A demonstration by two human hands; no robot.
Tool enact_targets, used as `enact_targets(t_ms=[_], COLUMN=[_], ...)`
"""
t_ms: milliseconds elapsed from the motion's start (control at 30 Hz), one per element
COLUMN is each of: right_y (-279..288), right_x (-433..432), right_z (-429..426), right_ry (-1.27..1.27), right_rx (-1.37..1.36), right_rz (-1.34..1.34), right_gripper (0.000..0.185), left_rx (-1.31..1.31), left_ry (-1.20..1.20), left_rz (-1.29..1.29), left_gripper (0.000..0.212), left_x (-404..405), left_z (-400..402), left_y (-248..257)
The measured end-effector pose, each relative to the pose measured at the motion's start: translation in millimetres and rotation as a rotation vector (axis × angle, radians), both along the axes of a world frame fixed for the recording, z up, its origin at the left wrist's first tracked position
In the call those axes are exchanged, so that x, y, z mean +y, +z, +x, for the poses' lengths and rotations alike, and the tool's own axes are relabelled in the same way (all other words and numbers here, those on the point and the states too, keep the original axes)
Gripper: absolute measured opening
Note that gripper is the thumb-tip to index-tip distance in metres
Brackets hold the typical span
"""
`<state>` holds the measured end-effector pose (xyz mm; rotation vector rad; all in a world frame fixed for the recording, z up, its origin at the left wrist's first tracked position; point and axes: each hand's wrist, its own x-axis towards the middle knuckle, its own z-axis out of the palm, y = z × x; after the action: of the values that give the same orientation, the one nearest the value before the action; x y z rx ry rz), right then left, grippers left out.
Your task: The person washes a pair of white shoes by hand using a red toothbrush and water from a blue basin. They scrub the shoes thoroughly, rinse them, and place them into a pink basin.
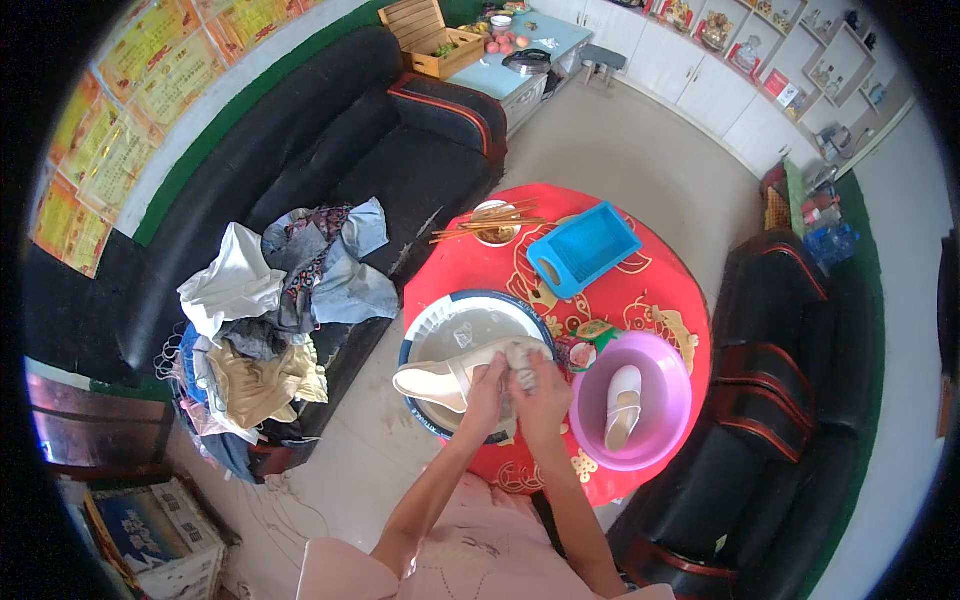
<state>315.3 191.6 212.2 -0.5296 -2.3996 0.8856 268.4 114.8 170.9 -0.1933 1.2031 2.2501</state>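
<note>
A pale cream shoe (435, 381) lies tilted over a dark-rimmed basin (411, 330) of cloudy water, its toe at the left rim. My left hand (487, 390) holds the shoe near its middle. My right hand (541, 394) grips a wet greyish cloth (523, 358) at the shoe's other end; the fingertips are partly hidden by it. To the right of my right hand, a white strapped shoe (623, 405) lies in a pink plastic basin (675, 375).
The round table has a red patterned cloth (480, 292). On it stand a blue plastic basket (585, 247), a bowl (496, 234) with chopsticks across it and a green packet (596, 332). Clothes (300, 277) are heaped on the black sofa (330, 135) at left.
</note>
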Motion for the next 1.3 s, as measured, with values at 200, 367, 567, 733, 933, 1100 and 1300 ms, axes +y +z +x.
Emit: enact_targets(t_ms=[200,367,567,733,933,1100,1300], right_y=[23.7,25.7,-4.6,19.1,21.2,35.6,33.1], right_x=[-0.3,3.6,-17.6,-17.6,-9.4,-0.5,12.8], right_z=[-19.5,-33.3,-17.0,-35.4,-52.8,-52.3,-60.0], right_ry=[-0.211,-0.229,-0.053,-0.132,-0.308,-0.250,-0.118], right_rx=[0.146,0.224,0.030,0.067,0.344,0.204,0.026], right_rz=[-0.265,-0.430,-0.233,-0.299,-0.684,-0.592,-0.409], right_gripper=[0.030,0.033,0.035,0.035,0.029,0.027,0.027], left_rx=[0.014,0.023,-0.066,0.026,0.104,0.027,0.129], left_ry=[-0.068,0.074,0.043,0.063,0.116,0.236,-0.100], left_rz=[-0.224,-0.284,-0.059,0.046,-0.043,-0.142,-0.498], left_gripper=[0.038,0.037,0.038,0.036,0.036,0.041,0.040], left_x=[3.8,-3.8,-3.9,-1.8,-10.1,-6.8,-21.0], left_z=[-5.2,-2.1,-15.9,-25.0,-23.7,-19.1,-15.9], left_y=[17.2,5.3,30.2,47.8,42.2,32.5,14.4])
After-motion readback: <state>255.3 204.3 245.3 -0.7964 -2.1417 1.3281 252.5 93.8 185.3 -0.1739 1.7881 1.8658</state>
